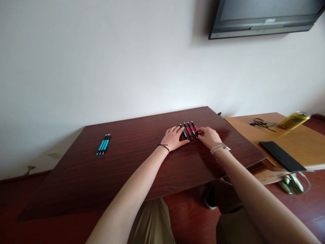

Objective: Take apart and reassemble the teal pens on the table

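Note:
On the dark wooden table (122, 176), a short row holds a blue pen (185, 134) at its left end and three red pens (188, 130) beside it, lying nearly parallel. My left hand (174, 138) rests palm down with spread fingers, its fingertips and thumb around the blue pen. At the row's right side, my right hand (209, 136) has its thumb and fingers closed at the lower end of the rightmost red pen (194, 125); its fingertips are partly hidden. Three more blue pens (103, 144) lie side by side, far to the left.
A lighter wooden table (312, 139) adjoins on the right, bearing a yellow can (294, 120), a black cable (262, 124) and a flat black object (282, 156). A wall-mounted television (266, 20) hangs above. A white wall (114, 67) stands behind.

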The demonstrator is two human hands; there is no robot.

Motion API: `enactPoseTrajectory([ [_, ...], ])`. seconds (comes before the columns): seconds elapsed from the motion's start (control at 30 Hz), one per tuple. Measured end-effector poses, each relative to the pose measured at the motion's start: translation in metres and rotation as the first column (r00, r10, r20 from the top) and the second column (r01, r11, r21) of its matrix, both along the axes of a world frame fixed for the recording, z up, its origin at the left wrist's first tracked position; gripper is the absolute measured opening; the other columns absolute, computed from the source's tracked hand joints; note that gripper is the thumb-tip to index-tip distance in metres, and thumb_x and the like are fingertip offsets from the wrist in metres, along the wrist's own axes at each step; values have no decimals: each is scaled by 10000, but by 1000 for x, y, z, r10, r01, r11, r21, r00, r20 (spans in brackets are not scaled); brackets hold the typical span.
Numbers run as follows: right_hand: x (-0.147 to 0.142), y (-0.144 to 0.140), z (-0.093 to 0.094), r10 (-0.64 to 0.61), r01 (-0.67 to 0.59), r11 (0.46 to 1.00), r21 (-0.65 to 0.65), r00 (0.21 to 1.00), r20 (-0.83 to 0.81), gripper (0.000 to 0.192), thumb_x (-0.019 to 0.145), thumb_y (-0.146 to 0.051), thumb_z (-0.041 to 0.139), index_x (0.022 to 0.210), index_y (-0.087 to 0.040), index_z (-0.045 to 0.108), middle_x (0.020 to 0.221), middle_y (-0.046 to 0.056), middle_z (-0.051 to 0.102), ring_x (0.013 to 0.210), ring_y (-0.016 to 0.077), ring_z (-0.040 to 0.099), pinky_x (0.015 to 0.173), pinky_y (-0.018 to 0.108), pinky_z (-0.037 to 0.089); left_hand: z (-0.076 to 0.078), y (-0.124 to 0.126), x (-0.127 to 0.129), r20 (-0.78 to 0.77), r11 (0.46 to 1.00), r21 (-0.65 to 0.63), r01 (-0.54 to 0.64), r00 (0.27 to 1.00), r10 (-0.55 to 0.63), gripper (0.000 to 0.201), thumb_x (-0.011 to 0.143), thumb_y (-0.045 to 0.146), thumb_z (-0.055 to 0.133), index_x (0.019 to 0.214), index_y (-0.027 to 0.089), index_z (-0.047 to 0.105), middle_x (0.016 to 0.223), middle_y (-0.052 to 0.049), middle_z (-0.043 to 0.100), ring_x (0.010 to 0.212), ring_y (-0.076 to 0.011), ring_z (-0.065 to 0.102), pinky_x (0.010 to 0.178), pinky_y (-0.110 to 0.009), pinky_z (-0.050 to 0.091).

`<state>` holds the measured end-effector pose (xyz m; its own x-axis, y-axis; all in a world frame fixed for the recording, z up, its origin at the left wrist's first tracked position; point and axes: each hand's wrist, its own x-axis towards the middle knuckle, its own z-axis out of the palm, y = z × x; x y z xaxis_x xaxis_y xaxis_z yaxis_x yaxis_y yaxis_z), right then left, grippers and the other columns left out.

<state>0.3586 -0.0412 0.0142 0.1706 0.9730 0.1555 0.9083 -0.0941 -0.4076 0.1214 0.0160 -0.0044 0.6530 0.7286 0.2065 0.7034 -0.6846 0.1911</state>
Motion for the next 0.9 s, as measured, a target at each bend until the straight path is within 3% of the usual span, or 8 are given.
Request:
enactPoseTrajectory([
  [0.17,-10,-9,10,-34,35,997,74,999,-5,338,947,-276,657,1259,-265,787,1195,93,708,915,227,704,776,317,499,-1,1,0,8,1000,-6,-4,1000,4,900,994,818,434,1681,237,396,1727,-124,440,1606,-354,365,1316,-512,287],
  [0.3,-40,-23,21,2,-5,984,177,1000,14,264,1005,-283,584,1196,-251,764,1184,89,754,892,233,699,714,311,445,2,-1,0,5,999,-34,-10,1000,10,889,991,795,464,1682,241,386,1730,-124,435,1613,-359,354,1311,-523,296],
  [0.4,-73,-39,27,133,-137,978,155,991,33,193,1035,-316,565,1084,-258,742,1003,55,790,814,222,688,679,303,393,2,0,-2,3,999,-33,-10,1000,10,763,1048,619,470,1678,195,389,1720,-143,447,1610,-335,369,1312,-502,296],
  [0.5,-105,-57,30,309,-316,942,115,948,72,236,1063,-358,538,950,-241,709,976,57,794,799,208,683,655,297,349,-2,4,-3,-16,1000,-20,15,1000,-16,634,1084,425,409,1665,173,409,1725,-136,444,1616,-289,369,1319,-459,281],
  [0.67,-132,-75,30,409,-412,911,11,907,99,234,1065,-362,529,958,-242,699,952,45,793,746,198,678,616,307,281,-5,8,0,-9,999,-28,-15,1000,15,807,1005,701,513,1610,168,490,1714,-150,456,1612,-345,364,1327,-500,273],
  [0.9,-133,-75,24,429,-425,903,-54,899,93,211,1060,-323,528,959,-242,695,961,45,794,772,205,694,632,303,297,-2,5,1,12,1000,-13,-9,1000,9,849,974,758,547,1592,177,521,1705,-140,472,1585,-359,404,1320,-496,295],
])
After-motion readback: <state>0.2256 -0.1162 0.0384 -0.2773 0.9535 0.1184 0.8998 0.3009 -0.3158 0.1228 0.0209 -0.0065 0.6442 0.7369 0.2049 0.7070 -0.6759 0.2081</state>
